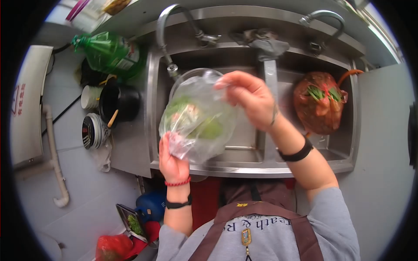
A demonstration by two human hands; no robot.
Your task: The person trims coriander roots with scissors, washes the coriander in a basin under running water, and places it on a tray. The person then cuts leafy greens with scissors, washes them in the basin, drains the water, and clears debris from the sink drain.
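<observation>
A clear plastic bag (228, 119) with leafy green vegetables (210, 128) and some paler pieces in it is held up over the left sink basin. My left hand (173, 164) grips the bag's lower left side, fingers partly hidden by the film. At the upper right, my right hand (250, 98) is closed in a pinch on the edge of the bag, slightly blurred. A clear round rim shows behind the bag's top; I cannot tell whether it belongs to a bowl.
A red bag of greens (320, 104) sits in the right basin. Curved taps (163, 30) and a grey cloth (267, 43) are along the back. On the left stand a large green bottle (111, 54), a black container (119, 102) and stacked tubs (96, 130).
</observation>
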